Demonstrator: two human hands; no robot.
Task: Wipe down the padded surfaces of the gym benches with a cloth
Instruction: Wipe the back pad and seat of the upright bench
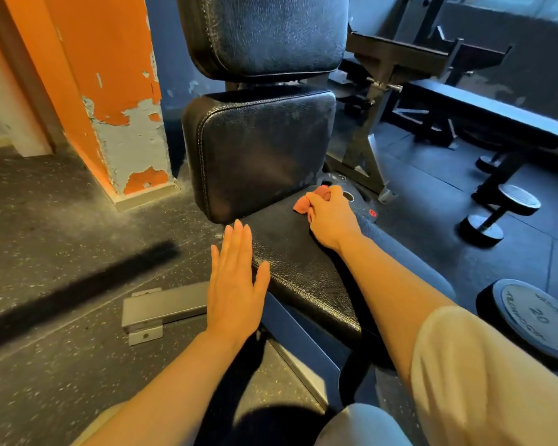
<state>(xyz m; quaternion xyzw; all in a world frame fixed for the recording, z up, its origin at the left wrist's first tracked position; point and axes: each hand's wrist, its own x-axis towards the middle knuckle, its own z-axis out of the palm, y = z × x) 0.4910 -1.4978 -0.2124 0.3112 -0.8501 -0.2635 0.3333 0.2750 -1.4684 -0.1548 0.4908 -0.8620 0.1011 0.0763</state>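
The left hand (234, 281) sits closest, fingers flat and straight along the left edge of the black cracked-leather seat pad (306, 265), holding nothing. The right hand (331, 217) is balled around the crumpled pink cloth (306, 202) at the pad's far right corner, so I reckon the unwiped length runs back toward the camera

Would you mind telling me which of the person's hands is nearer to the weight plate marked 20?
The right. The right hand grips the pink cloth at the seat pad's far right edge; the weight plate lies further right. The left hand rests flat at the pad's left edge.
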